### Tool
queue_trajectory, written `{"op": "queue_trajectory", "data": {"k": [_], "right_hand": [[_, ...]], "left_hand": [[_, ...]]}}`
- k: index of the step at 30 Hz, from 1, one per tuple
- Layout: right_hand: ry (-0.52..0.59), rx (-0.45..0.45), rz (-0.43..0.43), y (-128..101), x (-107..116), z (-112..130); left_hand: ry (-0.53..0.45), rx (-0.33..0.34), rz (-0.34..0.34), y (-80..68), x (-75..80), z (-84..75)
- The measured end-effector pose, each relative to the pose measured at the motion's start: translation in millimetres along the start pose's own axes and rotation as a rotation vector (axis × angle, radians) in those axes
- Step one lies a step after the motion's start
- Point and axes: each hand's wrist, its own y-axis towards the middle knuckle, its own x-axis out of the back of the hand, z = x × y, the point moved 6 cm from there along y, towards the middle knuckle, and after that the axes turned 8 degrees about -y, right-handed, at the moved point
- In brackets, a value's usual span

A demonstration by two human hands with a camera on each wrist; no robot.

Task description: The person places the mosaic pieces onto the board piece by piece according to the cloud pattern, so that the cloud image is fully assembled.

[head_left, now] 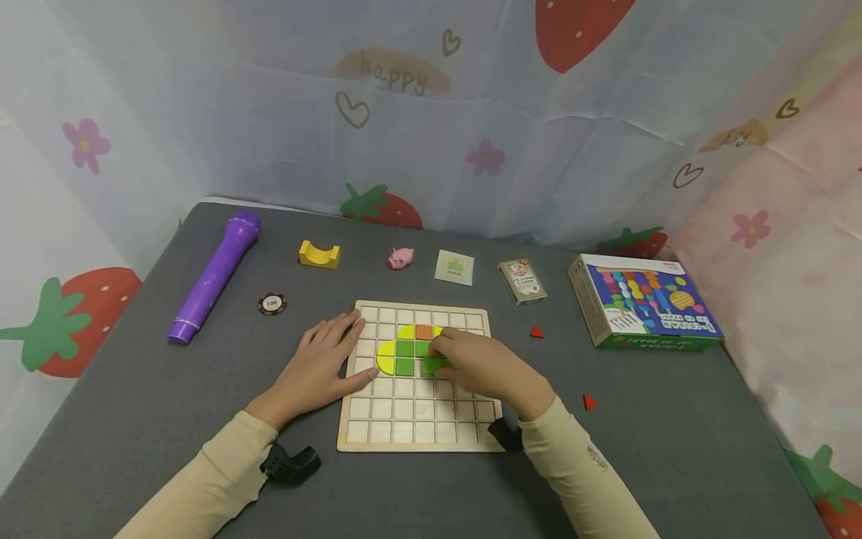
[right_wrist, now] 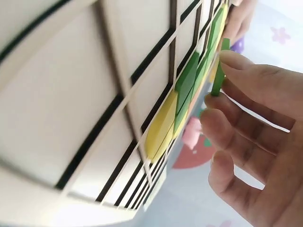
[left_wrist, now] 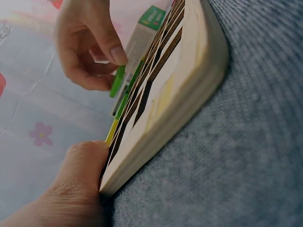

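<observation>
A light wooden board (head_left: 402,431) with a grid of square cells lies before me. My left hand (head_left: 318,368) rests along its left edge, fingers extended and thumb on the corner of the grid area. Between thumb and fingertips, my right hand (head_left: 486,365) pinches a green square tile (right_wrist: 220,71), held just above the board in the right wrist view. Set in the cells below are green square tiles (head_left: 405,366), rounded yellow pieces (head_left: 385,357) and an orange square tile (head_left: 424,332). The right hand partly covers the right side of this pattern.
Two red triangles (head_left: 590,402) lie right of the board. Behind it are a yellow block (head_left: 319,255), pink pig (head_left: 400,258), pattern card (head_left: 454,267) and playing-card box (head_left: 522,281). A purple microphone (head_left: 215,277) and poker chip (head_left: 272,303) lie left; a game box (head_left: 646,302) right.
</observation>
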Motion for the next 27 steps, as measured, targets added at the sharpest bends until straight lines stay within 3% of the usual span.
{"op": "queue_trajectory", "data": {"k": [27], "right_hand": [[-0.047,0.036,0.040,19.2,-5.8,11.9]], "left_hand": [[0.012,0.006,-0.003,0.6,-0.7,1.0]]}}
